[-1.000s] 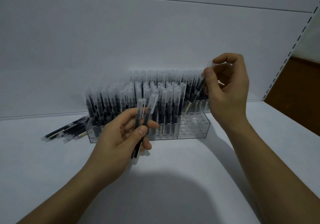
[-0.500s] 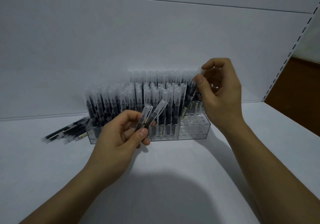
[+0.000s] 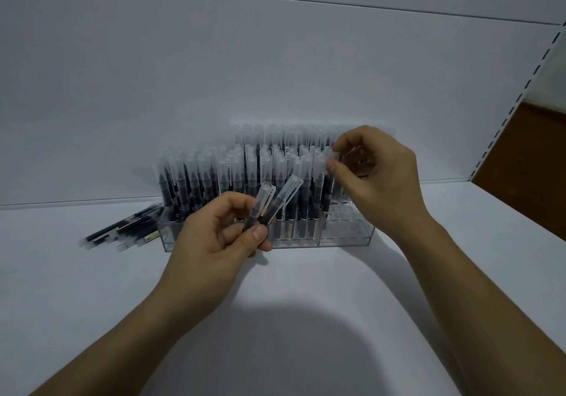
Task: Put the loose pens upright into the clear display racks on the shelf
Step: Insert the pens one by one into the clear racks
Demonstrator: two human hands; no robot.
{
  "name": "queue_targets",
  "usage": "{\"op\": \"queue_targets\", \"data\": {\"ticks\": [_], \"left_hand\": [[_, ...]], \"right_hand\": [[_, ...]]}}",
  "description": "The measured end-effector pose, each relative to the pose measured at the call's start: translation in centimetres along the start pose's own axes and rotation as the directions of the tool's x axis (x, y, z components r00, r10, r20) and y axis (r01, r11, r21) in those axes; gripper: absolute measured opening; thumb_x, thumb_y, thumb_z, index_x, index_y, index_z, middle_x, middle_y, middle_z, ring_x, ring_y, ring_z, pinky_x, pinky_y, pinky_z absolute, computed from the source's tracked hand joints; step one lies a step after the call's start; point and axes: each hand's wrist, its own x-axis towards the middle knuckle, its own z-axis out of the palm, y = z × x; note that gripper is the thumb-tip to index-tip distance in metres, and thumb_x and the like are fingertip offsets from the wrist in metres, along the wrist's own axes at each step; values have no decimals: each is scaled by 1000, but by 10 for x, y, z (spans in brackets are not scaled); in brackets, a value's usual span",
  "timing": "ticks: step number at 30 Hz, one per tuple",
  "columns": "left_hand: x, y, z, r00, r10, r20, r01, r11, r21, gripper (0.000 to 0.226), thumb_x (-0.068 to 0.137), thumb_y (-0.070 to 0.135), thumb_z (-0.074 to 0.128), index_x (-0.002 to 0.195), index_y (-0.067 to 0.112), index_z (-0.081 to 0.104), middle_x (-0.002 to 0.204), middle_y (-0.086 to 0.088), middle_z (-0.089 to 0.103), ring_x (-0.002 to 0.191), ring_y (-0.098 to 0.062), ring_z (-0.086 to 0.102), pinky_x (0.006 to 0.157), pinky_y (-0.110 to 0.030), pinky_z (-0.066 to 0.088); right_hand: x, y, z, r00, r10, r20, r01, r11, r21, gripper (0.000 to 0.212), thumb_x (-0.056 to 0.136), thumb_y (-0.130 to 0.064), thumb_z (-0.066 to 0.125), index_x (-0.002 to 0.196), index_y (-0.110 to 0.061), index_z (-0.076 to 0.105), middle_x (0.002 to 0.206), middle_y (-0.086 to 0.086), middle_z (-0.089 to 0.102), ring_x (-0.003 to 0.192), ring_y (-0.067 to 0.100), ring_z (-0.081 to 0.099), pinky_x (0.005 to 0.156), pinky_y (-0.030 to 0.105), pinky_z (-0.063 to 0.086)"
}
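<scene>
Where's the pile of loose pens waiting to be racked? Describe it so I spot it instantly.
Find the clear display racks on the white shelf, against the back panel. Right beside the front rack's left end lies the loose pen pile. Its pens lie flat on the shelf, whereas racked pens stand upright and the left hand holds two pens aloft.

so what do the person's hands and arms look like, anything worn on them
Both are bare. The left hand and right hand wear no gloves, and no rings show. The left forearm and right forearm have no sleeves as far as the picture's edge, and neither wrist carries a watch or band. The left thumbnail is short and unpainted.
</scene>
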Motion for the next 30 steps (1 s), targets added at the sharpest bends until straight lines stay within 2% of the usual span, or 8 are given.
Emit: {"op": "queue_targets", "data": {"ticks": [5,8,12,15,17,21,26,30], "left_hand": [[2,-3,-2,1000,-13,-11,13,999,-39,15,92,-2,62,100,11,64,98,-7,73,78,-21,75,70,-25,59],[2,-1,-3,999,-26,-20,25,997,-70,15,92,-3,61,101,9,63,102,-8,73,79,-25,75,77,-32,62],[2,1,-4,999,-34,-15,33,997,-76,14,93,-3,60,104,7,61,102,-6,75,77,-25,75,75,-32,62],[2,3,-3,999,-38,-3,38,997,-69,14,95,-3,58,106,6,60,101,-4,76,76,-23,75,73,-33,62],[1,4,-2,999,-38,4,39,996,-74,14,96,-2,56,106,7,60,100,-2,77,75,-24,74,72,-35,62],[-1,5,-3,999,-42,14,43,995,-85,15,97,-2,55,106,9,60,99,-2,78,75,-26,74,71,-36,62],[-1,3,-2,998,-51,29,54,993,-102,14,96,0,56,107,7,61,100,-4,77,76,-28,75,68,-35,63],[-1,0,-3,997,-72,22,75,983,-170,16,98,3,53,110,7,62,102,-7,77,85,-26,76,71,-30,62]], "right_hand": [[-1,-5,1,996,-45,-72,43,999,-29,12,91,-8,74,98,-15,67,91,-2,65,75,12,61,66,23,52],[-7,-18,9,993,-4,-120,23,988,154,19,92,0,69,101,-15,64,86,2,64,73,18,60,63,25,49],[-17,-35,21,998,3,65,-28,922,386,26,92,6,67,110,-13,64,93,2,69,81,25,65,65,49,54],[-15,-40,18,993,45,108,-91,873,480,31,92,9,67,114,-12,63,99,5,76,85,18,71,65,54,56],[-13,-42,14,990,73,122,-127,835,536,34,91,11,67,114,-13,62,101,9,77,78,22,72,64,51,58],[-12,-42,12,967,62,247,-200,785,587,27,89,10,71,106,-9,63,109,11,77,67,35,70,65,26,58],[-15,-42,19,937,77,341,-275,767,580,26,90,10,70,104,-10,61,106,11,78,76,38,74,62,29,58],[-13,-43,16,954,132,268,-278,718,638,25,86,-5,73,104,-10,57,90,19,77,78,32,75,61,31,59]]}}
